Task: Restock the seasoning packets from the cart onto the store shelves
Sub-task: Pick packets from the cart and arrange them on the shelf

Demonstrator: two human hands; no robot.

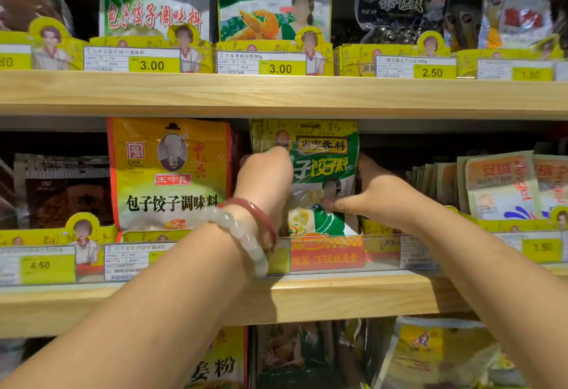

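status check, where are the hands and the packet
Left hand grips green packet at its left edge. Right hand pinches its right side. Packet upright on middle shelf, nothing blocking.

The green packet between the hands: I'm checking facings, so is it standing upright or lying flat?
Upright. The green packet stands on the middle shelf, label forward, left hand and right hand gripping its sides.
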